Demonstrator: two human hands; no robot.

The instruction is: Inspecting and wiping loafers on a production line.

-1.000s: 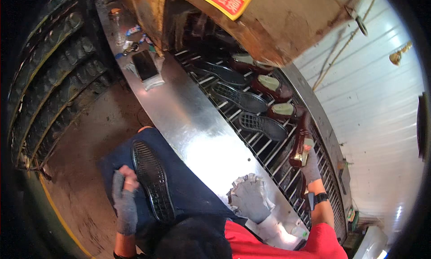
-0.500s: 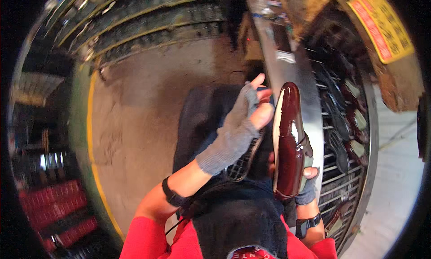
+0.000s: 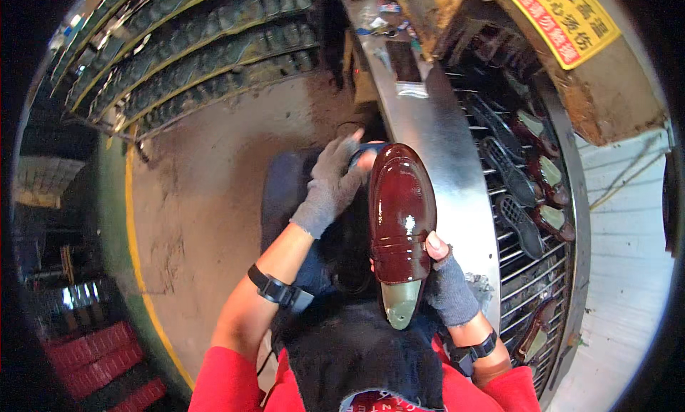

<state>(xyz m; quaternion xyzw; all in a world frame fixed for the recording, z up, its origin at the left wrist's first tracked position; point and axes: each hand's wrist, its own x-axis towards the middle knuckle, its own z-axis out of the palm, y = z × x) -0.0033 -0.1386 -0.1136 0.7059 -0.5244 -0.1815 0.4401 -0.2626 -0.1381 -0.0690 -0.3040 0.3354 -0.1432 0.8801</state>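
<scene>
Factory floor beside a metal bench (image 3: 457, 169) and wire conveyor rack (image 3: 531, 269) of shoes.

Right hand (image 3: 446, 283) grips a glossy burgundy loafer (image 3: 399, 212) at its heel end, over the lap; left hand (image 3: 332, 180), fingers curled, clasps the toe.

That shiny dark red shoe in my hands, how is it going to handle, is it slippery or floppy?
The dark red shoe looks glossy, so it may slide against the grey gloves. It keeps its full shape, apparently with a form inside, so probably stiff. The right hand grips its heel end and the left hand its toe.
</scene>
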